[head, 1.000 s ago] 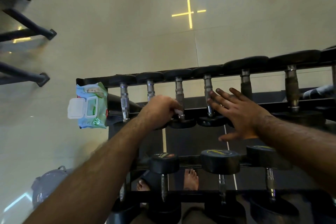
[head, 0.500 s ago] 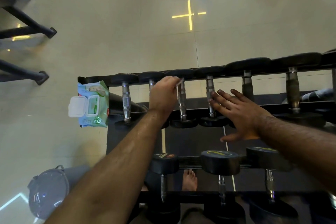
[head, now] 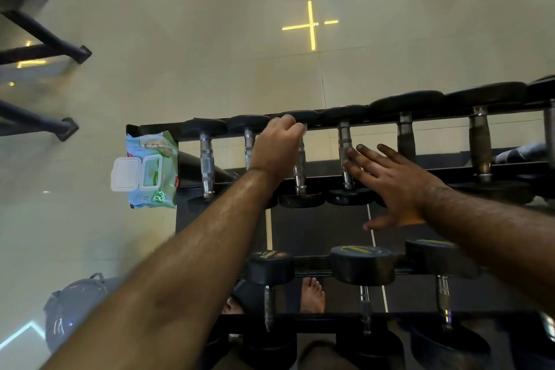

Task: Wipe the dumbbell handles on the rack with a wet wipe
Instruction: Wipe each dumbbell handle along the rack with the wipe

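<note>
While the left hand [head: 277, 144] grips the wet wipe [head: 304, 128] around the far end of the third handle [head: 299, 170] from the wipe pack [head: 148, 170], the wiping step looks half done; next it should move to the fourth handle [head: 344, 153], away from the pack, where the right hand [head: 390, 177] rests with straight fingers; the handles are knurled, shiny metal

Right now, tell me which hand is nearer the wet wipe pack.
Left. The left hand grips a dumbbell handle, a few handles right of the wet wipe pack; the right hand rests open farther right.
</note>
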A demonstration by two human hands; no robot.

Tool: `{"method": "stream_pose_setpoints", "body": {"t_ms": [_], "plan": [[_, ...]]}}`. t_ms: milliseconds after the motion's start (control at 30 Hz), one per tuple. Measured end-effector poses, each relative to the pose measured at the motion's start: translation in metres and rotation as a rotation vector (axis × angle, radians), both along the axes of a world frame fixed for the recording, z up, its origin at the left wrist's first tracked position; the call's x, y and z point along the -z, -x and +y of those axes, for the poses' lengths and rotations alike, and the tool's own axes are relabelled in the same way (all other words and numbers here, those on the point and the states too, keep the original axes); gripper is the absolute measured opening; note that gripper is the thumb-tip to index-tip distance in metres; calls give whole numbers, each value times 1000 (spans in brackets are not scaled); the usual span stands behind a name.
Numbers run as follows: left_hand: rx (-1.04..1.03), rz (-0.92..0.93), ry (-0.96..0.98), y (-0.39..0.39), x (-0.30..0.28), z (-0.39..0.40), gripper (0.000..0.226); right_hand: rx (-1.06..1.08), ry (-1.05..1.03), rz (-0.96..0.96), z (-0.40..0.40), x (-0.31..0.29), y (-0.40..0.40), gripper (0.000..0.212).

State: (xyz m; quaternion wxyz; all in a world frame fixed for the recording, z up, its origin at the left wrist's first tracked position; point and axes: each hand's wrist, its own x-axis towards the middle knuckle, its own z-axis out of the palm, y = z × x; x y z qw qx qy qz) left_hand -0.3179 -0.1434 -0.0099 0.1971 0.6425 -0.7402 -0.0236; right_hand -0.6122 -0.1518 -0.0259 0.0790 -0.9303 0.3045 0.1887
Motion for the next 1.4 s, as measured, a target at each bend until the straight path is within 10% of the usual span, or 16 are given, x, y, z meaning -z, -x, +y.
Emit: {"method": "stream_pose_setpoints", "body": {"t_ms": [367,533,700,1067,1400], "plan": [[287,-48,-699,-6,-11,40,22,-25,44,-19,1,-3,-2,139],[81,-75,-342,16,-15,31,17,-21,32,2,3,-9,-4,137],[28,6,-600,32,-4,54,23,2,57,37,5,-11,-6,134],[-232,475,-104,62,-17,88,17,36,191,-12,19,-20,-5,124],[-360,569,-120,97,-40,93,18,113,100,-66,11,-36,43,116]]}}
